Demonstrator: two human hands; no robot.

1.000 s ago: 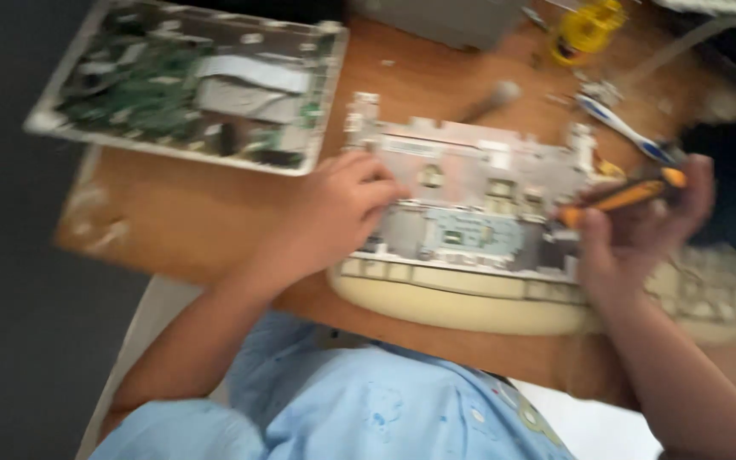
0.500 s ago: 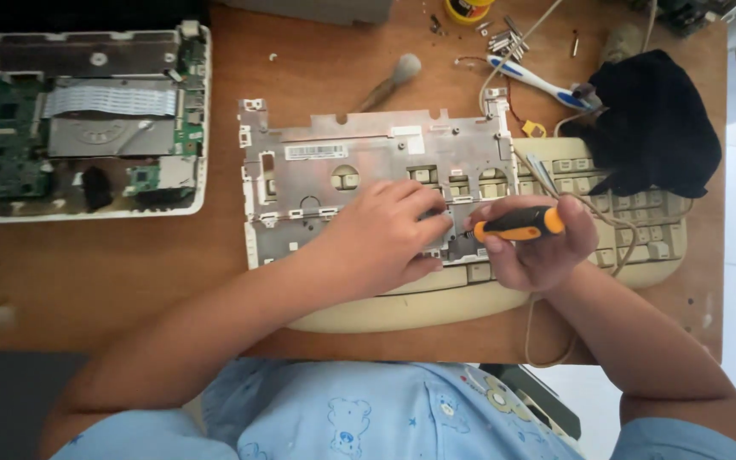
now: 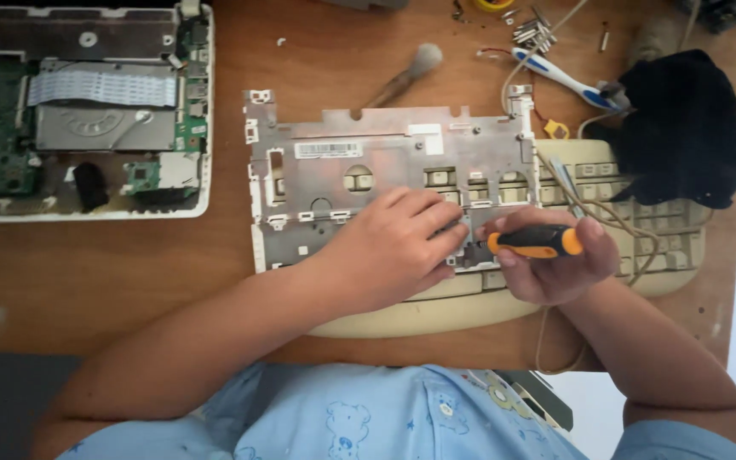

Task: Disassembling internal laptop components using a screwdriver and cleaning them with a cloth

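Head view. We see the left hand (image 3: 393, 247) lying palm-down, its fingers (image 3: 436, 223) spread narrow and pressed flat on the silver sheet-metal laptop frame with white plastic edging (image 3: 385, 158), closed on nothing. Just beside those fingertips, the right hand (image 3: 555, 260) has its fingers wrapped round the orange-and-black screwdriver handle (image 3: 534, 241); the tip is hidden between the two hands, so we cannot tell where it meets the frame. The frame rests partly on a beige plastic computer keyboard (image 3: 641, 221), which shows beyond and beneath the right fingers. Well apart from the left fingers, an opened white laptop base with green circuit boards (image 3: 87, 119) lies on the brown wooden bench (image 3: 129, 273). Beyond the right fingers sits a black cloth (image 3: 683, 128).
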